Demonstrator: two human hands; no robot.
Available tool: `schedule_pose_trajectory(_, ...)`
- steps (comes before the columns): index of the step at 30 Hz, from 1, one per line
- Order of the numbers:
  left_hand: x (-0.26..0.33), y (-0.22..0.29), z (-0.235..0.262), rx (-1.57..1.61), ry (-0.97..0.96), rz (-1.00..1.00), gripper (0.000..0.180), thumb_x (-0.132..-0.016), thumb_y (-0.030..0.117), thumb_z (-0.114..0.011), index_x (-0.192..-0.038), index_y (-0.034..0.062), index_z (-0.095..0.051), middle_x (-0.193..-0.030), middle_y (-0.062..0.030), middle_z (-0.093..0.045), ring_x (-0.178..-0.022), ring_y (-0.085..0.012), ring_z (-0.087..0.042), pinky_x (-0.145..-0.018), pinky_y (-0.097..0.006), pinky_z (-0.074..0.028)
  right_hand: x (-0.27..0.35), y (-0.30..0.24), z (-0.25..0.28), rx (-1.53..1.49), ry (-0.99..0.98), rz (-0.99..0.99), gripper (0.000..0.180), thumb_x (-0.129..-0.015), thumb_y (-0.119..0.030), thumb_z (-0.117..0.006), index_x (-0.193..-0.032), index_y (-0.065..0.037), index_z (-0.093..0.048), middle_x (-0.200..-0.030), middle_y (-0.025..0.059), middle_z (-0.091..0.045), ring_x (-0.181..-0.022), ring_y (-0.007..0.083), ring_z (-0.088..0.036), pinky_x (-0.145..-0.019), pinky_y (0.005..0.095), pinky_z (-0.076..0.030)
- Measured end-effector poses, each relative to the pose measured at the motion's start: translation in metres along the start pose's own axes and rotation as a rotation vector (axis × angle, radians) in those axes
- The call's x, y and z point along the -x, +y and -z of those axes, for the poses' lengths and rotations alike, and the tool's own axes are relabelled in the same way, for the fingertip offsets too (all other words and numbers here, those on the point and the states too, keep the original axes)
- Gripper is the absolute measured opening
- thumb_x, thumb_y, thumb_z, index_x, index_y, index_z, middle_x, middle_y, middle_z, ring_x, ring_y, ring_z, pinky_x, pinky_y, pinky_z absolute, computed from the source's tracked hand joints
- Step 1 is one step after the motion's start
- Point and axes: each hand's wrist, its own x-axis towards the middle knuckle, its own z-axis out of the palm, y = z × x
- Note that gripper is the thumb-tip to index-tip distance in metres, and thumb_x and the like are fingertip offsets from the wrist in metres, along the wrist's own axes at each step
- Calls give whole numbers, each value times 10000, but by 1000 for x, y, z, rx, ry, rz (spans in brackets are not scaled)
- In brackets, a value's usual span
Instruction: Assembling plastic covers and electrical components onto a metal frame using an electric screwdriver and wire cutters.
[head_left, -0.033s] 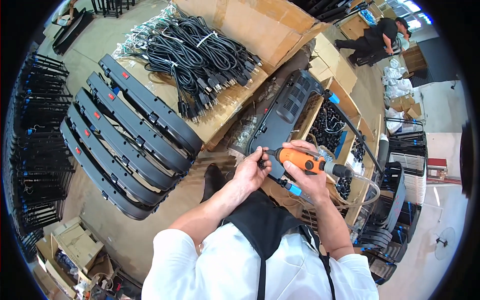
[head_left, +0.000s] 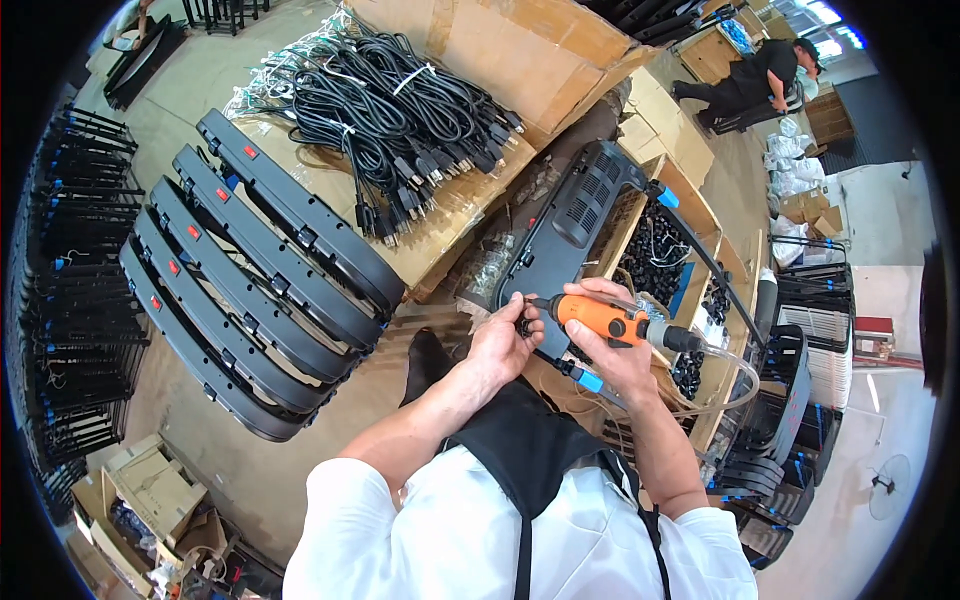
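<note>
My right hand [head_left: 622, 362] is wrapped round an orange and black air screwdriver [head_left: 592, 316], whose bit end points left. A clear hose [head_left: 748, 385] trails from its rear. At the bit's tip, my left hand [head_left: 498, 346] is closed, thumb and fingers pinched. Small dark pieces show in its curled fingers, too small to name surely. Just beyond both hands lies a long black plastic housing [head_left: 545, 262] with a vented raised cover [head_left: 588, 200]. A black tube frame with blue end pieces [head_left: 588, 379] runs alongside it, partly hidden by the right hand.
Bundled black power cords [head_left: 400, 110] lie on a cardboard box [head_left: 455, 240]. Several curved black housings with red switches [head_left: 222, 194] lean in a row at left. Right of my hands, a wooden bin [head_left: 700, 225] holds small black parts. A co-worker [head_left: 765, 80] bends at far right.
</note>
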Motion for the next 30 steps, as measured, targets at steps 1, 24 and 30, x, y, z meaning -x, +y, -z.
schedule_pose_trajectory(1, -1, 0, -3, 15, -2, -38, 268, -1115, 304, -539, -1123, 59, -648, -925, -34, -650, -793, -183, -633, -750, -331, -580, -6, 0, -2, 52, -1, 1, 528, -894, -42, -791, -1368, -9, -562, -1313, 132, -689, -1224, 206, -656, -1077, 367, -518)
schedule_pose_trajectory(24, 27, 7, 14, -455, -67, -71, 215, -1090, 268, -616, -1095, 57, -657, -845, -16, -674, -686, -100, -618, -602, -246, -512, -65, 5, -32, 296, -145, -28, 330, -883, -32, -787, -1195, -40, -682, -1235, 83, -712, -1096, 180, -682, -974, 330, -553)
schedule_pose_trajectory(30, 29, 13, 15, -435, -26, -88, 214, -1096, 229, -600, -1177, 42, -667, -926, -26, -694, -762, -106, -648, -651, -243, -545, -68, 10, -32, 305, -151, 46, 346, -878, -82, -803, -1194, -35, -671, -1147, 73, -716, -1039, 162, -690, -931, 323, -559)
